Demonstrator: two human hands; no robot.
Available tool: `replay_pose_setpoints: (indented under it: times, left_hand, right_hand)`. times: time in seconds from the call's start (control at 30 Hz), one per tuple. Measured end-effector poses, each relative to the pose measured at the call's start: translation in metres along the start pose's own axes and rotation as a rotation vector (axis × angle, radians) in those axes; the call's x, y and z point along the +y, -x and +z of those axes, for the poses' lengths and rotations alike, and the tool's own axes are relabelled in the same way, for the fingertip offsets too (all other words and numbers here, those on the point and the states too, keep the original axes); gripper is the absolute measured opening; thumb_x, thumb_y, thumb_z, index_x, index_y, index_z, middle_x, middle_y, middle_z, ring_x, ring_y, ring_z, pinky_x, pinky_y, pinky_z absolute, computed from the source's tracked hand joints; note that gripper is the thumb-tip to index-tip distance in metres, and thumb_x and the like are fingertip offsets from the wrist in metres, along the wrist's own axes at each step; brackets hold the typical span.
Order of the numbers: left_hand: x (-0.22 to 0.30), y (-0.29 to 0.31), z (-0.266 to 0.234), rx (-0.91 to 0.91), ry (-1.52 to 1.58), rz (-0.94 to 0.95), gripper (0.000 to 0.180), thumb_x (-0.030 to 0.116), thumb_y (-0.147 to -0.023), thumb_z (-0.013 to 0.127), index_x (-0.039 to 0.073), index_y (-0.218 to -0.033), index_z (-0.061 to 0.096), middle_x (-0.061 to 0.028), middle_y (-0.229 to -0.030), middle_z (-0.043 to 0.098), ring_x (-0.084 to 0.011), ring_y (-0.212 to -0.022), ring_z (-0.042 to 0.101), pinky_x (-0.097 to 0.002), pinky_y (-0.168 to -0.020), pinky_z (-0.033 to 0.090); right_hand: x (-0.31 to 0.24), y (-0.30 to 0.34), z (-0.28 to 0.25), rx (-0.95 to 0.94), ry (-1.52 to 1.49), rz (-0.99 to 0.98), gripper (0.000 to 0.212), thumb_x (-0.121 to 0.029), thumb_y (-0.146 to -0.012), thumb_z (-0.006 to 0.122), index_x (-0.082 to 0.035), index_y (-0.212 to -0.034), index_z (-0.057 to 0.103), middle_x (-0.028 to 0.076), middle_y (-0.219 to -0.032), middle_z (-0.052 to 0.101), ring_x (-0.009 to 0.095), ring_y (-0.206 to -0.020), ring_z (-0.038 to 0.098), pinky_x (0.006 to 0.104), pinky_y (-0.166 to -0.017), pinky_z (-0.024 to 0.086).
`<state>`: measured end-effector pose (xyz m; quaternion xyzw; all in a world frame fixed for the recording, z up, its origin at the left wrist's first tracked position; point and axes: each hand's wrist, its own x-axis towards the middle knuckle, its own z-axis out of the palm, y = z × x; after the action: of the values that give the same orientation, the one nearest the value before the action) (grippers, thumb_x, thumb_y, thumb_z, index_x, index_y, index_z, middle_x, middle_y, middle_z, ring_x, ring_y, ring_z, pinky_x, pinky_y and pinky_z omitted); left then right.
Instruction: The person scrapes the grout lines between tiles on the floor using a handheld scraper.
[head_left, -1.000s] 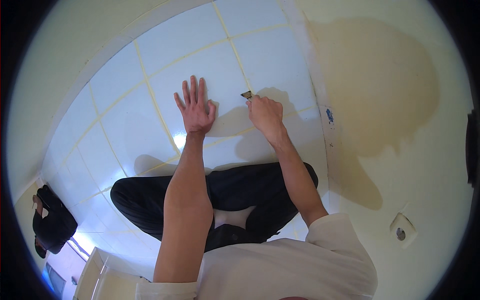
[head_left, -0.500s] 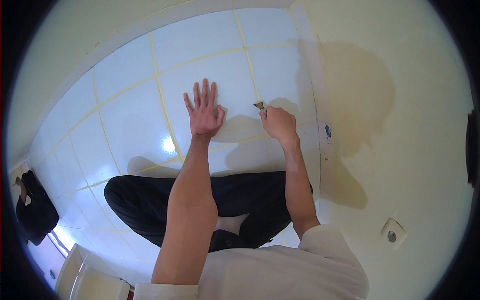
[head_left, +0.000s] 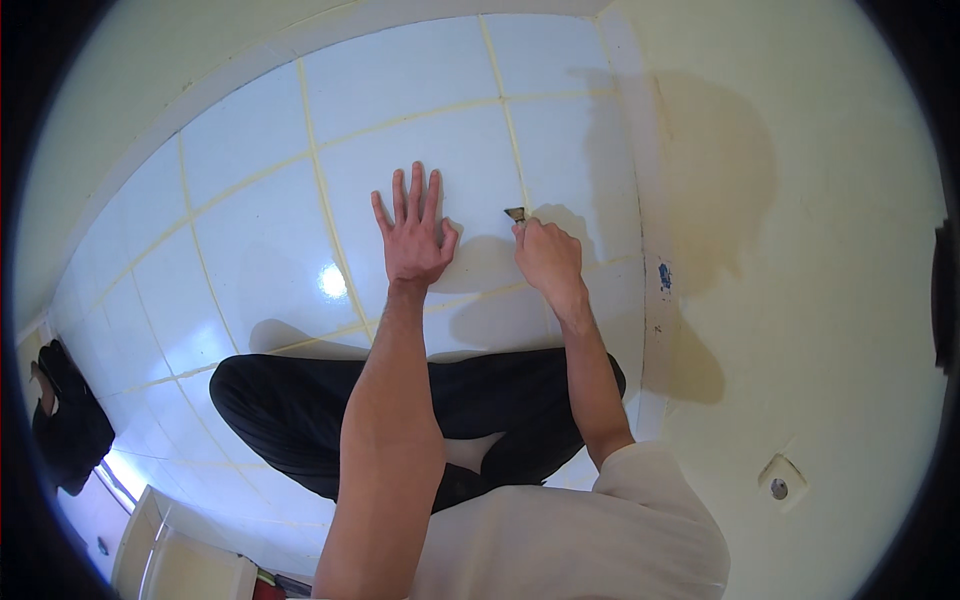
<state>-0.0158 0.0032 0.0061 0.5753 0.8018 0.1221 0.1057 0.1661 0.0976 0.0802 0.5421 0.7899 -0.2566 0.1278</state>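
Observation:
My left hand (head_left: 416,248) lies flat on the white tiled floor (head_left: 430,135), fingers spread and pointing away from me. My right hand (head_left: 549,258) is closed around the handle of a small scraper (head_left: 515,214), whose flat metal blade sticks out past the thumb side. The blade is at the floor, just left of a yellowish grout line (head_left: 513,140). Most of the handle is hidden inside my fist. Both hands are beyond my folded legs in black trousers (head_left: 290,405).
A cream wall (head_left: 820,250) rises on the right, with a pale skirting (head_left: 655,330) along its foot. A drain-like round fitting (head_left: 779,487) is at lower right. A cream open-topped box (head_left: 190,565) stands at lower left, below a dark bundle (head_left: 70,420).
My right hand and the scraper have shifted slightly left, so the blade is now off the grout line. My left hand stays flat, a little further right in the view.

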Motion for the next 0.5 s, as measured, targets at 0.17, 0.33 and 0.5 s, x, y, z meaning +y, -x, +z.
replay_pose_setpoints:
  times: [0.17, 0.33, 0.5]
  left_hand:
    - [0.002, -0.002, 0.000, 0.024, 0.015, 0.006, 0.080, 0.026, -0.091, 0.055, 0.016, -0.167, 0.030, -0.0089, -0.175, 0.021, -0.0358, -0.162, 0.014, -0.0656, -0.128, 0.003]
    - [0.002, -0.002, 0.001, 0.002, -0.001, -0.005, 0.079, 0.030, -0.092, 0.053, 0.018, -0.166, 0.030, -0.0065, -0.176, 0.019, -0.0335, -0.162, 0.013, -0.0646, -0.129, 0.002]
    - [0.001, -0.002, 0.001, 0.006, -0.009, -0.004, 0.079, 0.030, -0.091, 0.054, 0.018, -0.166, 0.032, -0.0068, -0.176, 0.020, -0.0332, -0.162, 0.014, -0.0648, -0.128, 0.002]
  right_hand:
    - [0.004, 0.008, -0.003, -0.005, 0.003, 0.011, 0.037, -0.028, -0.106, 0.055, 0.002, -0.091, 0.072, 0.024, -0.083, 0.074, 0.043, -0.082, 0.073, 0.0545, -0.075, 0.055]
    - [0.009, 0.007, -0.005, 0.010, -0.005, 0.029, 0.037, -0.027, -0.105, 0.055, 0.002, -0.090, 0.072, 0.023, -0.082, 0.074, 0.043, -0.079, 0.073, 0.0532, -0.073, 0.055]
    - [0.012, 0.005, -0.001, -0.011, -0.050, -0.005, 0.039, -0.031, -0.106, 0.055, 0.000, -0.088, 0.070, 0.022, -0.079, 0.071, 0.042, -0.076, 0.072, 0.0546, -0.071, 0.054]
